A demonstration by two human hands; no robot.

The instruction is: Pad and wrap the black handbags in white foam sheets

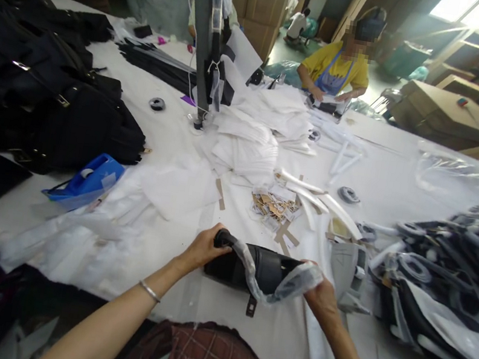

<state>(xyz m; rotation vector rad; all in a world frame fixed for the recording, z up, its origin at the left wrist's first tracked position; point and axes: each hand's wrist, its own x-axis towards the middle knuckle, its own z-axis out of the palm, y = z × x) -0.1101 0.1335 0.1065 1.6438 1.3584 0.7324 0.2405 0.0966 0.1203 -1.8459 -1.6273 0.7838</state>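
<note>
Gripping the dark end of a strap (248, 265), the left hand (206, 247) is at the near side of the white table (386, 179). The right hand (321, 297) is closed on the strap's other part, wrapped in clear plastic. Between both hands lies a black bag (269, 267). Farther away are white sheets (244, 150); at left, many dark bags (51, 99) are heaped.

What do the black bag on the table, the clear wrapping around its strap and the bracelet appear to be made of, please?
Black bag: leather or imitation leather, perhaps; it looks smooth with a soft sheen.
Clear wrapping: probably thin plastic film, being translucent, crinkled and glossy.
Bracelet: likely metal, from its silvery shine.
</note>
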